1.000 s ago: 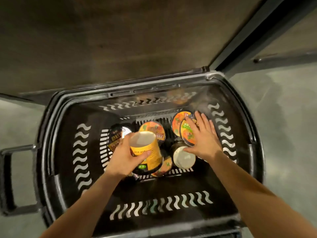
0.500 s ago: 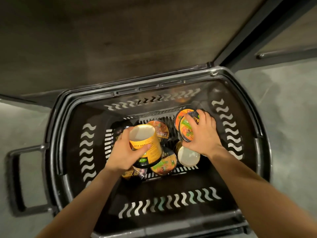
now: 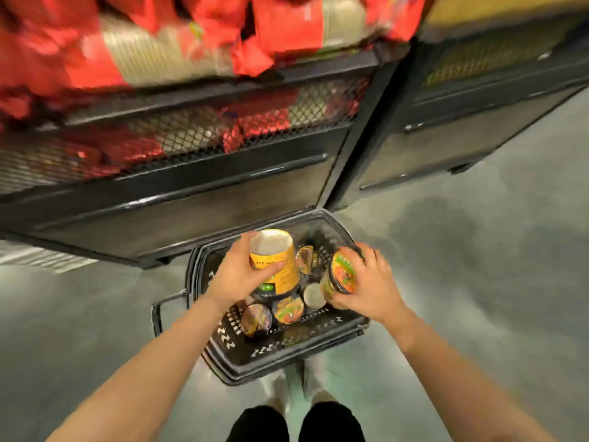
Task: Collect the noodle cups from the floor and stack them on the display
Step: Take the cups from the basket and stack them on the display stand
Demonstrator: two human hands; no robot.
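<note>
My left hand [image 3: 237,275] grips a tall yellow noodle cup [image 3: 278,262], held bottom-up above a black plastic basket [image 3: 242,355] on the floor. My right hand [image 3: 371,285] grips a smaller noodle cup with an orange lid [image 3: 343,273], tipped on its side over the basket's right part. Several more noodle cups lie in the basket, among them one with an orange-green lid [image 3: 288,311], a dark-lidded one [image 3: 256,320] and one showing its pale bottom [image 3: 314,296].
A black display stand [image 3: 178,199] with mesh panels rises just behind the basket, its upper shelf filled with red packets [image 3: 280,27]. A second stand [image 3: 471,122] is at the right. Grey floor [image 3: 478,282] surrounds the basket. My legs and shoes [image 3: 296,419] are below it.
The view has pulled up and away from the basket, bringing the display shelves into sight. Both hands have risen out of the basket, each carrying its noodle cup.
</note>
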